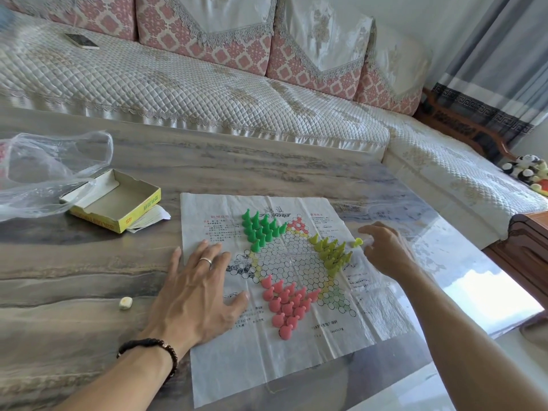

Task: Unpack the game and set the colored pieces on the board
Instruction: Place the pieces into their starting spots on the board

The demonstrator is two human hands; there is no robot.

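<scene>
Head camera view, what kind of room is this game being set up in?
Most likely a home living room: a quilted cream fabric sofa with pink patterned cushions behind the marbled grey table, and grey curtains.

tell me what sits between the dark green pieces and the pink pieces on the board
In the head view, only empty printed circles of the board lie between the dark green pieces and the pink pieces; no piece stands there.

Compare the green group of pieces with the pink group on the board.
The green pieces fill the star's far left point; the pink pieces fill its near point. Green is darker and more saturated; pink is paler. Both are upright cone-shaped pawns packed in a triangle on the paper board, with neither hand touching them.
</scene>
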